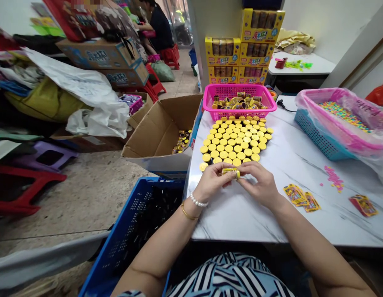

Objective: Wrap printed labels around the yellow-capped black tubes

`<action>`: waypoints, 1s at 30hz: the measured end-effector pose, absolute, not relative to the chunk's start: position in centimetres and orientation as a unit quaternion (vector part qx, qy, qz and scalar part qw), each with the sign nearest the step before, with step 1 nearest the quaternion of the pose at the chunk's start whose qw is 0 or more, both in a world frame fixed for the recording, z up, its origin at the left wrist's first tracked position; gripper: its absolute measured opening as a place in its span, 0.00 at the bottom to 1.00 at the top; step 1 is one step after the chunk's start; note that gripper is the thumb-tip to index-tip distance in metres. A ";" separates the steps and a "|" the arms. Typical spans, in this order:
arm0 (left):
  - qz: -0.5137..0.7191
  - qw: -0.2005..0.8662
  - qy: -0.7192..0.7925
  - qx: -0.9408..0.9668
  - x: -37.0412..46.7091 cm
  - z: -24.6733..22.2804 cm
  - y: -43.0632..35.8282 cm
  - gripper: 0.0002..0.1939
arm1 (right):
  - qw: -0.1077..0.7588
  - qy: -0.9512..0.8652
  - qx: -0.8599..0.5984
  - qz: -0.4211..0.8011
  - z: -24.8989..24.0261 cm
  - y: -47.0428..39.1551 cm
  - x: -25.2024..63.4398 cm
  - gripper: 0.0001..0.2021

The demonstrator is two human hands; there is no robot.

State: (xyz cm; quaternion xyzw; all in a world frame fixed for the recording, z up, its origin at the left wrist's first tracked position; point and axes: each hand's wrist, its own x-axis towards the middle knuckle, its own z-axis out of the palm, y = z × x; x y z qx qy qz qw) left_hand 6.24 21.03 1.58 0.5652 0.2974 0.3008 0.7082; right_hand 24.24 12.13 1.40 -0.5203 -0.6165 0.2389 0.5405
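Observation:
Between my two hands, over the white marbled table [237, 214], is a small yellow container [230, 171] lying on its side. My left hand [214, 179] is closed round its left part. The fingers of my right hand [258, 181] pinch its right end. Just beyond my hands stand rows of small containers with round yellow lids [232, 155], packed close together. Behind them a pink basket [241, 114] holds more small containers, lying loose.
Yellow cards [298, 195] and pink pieces [334, 179] lie right of my hands. Farther right, a plastic-lined pink basket [315, 97] sits on a blue one [321, 134]. Left of the table are a cardboard box [154, 128] and a blue crate [117, 222]. A person [162, 24] sits far back.

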 end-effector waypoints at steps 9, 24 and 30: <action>0.287 0.746 0.260 0.542 6.2 1.5 20.8 0.23 | 0.542 -0.609 -0.519 0.257 0.7 12.5 24.5 0.13; 0.281 0.714 0.304 0.565 6.4 1.1 20.4 0.24 | 0.487 -0.755 -0.436 0.044 0.8 11.8 23.8 0.16; 0.273 0.705 0.309 0.577 6.7 1.3 19.6 0.27 | 0.546 -0.680 -0.471 0.136 0.7 12.1 23.1 0.14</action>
